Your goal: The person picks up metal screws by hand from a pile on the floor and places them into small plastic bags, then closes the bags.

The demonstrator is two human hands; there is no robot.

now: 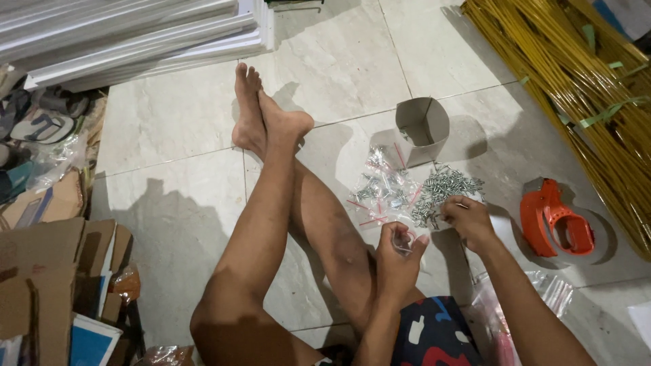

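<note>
Reads to me as a home-based packing or small assembly workroom, floor-level work. Pale glossy floor tiles [176, 122], person seated bare-legged directly on them. Loose pile of small metal screws [444, 190] on the floor beside filled clear zip bags [383, 186] and an open grey cardboard box [424, 125]. Orange tape dispenser [553, 220] near the pile. Bundled yellow rods [576, 81] tied with green bands along the upper right. Stacked white panels [135, 37] upper left. Flattened cardboard [41, 271] and sandals [41, 125] at the left edge suggest a lived-in storage corner.
</note>
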